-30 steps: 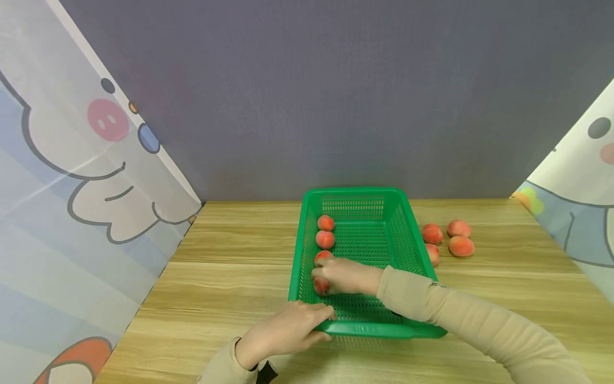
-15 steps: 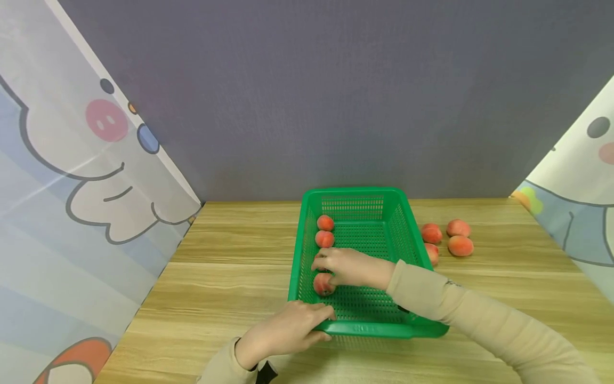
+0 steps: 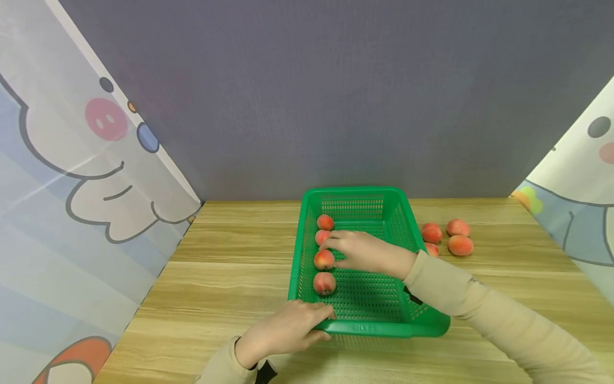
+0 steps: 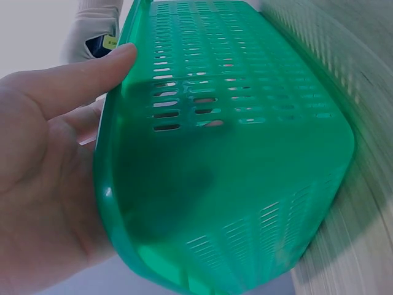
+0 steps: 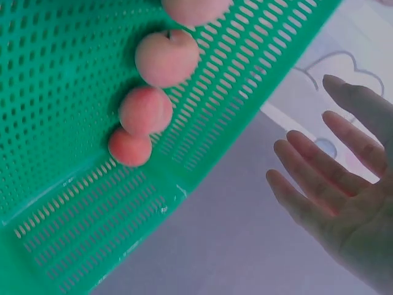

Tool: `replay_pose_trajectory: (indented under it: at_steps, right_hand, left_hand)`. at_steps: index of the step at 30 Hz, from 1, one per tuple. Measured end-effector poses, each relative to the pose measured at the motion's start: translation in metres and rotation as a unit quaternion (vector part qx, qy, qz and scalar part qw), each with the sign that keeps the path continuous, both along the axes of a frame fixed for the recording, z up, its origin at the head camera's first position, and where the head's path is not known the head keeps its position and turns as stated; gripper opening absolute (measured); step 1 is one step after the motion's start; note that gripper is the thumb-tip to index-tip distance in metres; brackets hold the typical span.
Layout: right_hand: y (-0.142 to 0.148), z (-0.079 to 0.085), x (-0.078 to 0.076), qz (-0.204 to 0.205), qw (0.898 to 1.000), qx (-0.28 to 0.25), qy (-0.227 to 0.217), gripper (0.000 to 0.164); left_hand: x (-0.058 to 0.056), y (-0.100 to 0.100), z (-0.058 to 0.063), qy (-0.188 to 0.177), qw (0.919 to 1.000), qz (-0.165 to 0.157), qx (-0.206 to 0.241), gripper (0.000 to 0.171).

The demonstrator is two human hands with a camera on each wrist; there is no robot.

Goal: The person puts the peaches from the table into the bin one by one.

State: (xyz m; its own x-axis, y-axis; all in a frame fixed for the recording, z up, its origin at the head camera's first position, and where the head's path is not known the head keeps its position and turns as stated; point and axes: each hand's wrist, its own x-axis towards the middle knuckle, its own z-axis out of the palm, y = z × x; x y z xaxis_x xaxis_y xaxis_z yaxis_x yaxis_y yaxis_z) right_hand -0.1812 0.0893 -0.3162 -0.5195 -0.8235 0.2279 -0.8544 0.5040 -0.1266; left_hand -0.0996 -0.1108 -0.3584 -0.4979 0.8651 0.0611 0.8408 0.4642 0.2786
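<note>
A green plastic basket (image 3: 364,329) with slotted walls stands on the table. Several peaches (image 3: 324,284) form a row along its left wall, front to back. My left hand (image 3: 290,328) grips the basket's front rim near the left corner; in the left wrist view its thumb (image 4: 92,77) lies over the outer side of the rim (image 4: 105,184). Over the row hangs my right hand (image 3: 362,252), its fingertips close to the middle peaches. The right wrist view has this hand (image 5: 350,196) with fingers spread and nothing in them, and the row of peaches (image 5: 167,58) inside the basket.
To the right of the basket, several more peaches (image 3: 460,245) lie on the wooden table (image 3: 230,240). A grey wall (image 3: 307,96) rises behind. Panels with cartoon prints (image 3: 57,160) flank the table on both sides.
My right hand has let go of the peach at the front of the row, then lifted and drawn back, up and to the right. The left hand has stayed on the rim.
</note>
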Motion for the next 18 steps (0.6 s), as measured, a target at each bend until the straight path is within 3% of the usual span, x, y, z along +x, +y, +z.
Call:
replay_pose_trajectory:
  at_steps: [5, 18]
  right_hand:
    - [0.009, 0.006, 0.000, -0.018, 1.000, -0.014, -0.010, 0.042]
    - [0.041, 0.016, 0.001, -0.056, 0.996, -0.070, 0.002, 0.032]
  left_hand:
    - [0.000, 0.000, 0.000, 0.008, 1.0000, -0.004, 0.003, 0.023]
    - [0.000, 0.000, 0.001, 0.007, 1.0000, 0.001, -0.005, 0.023]
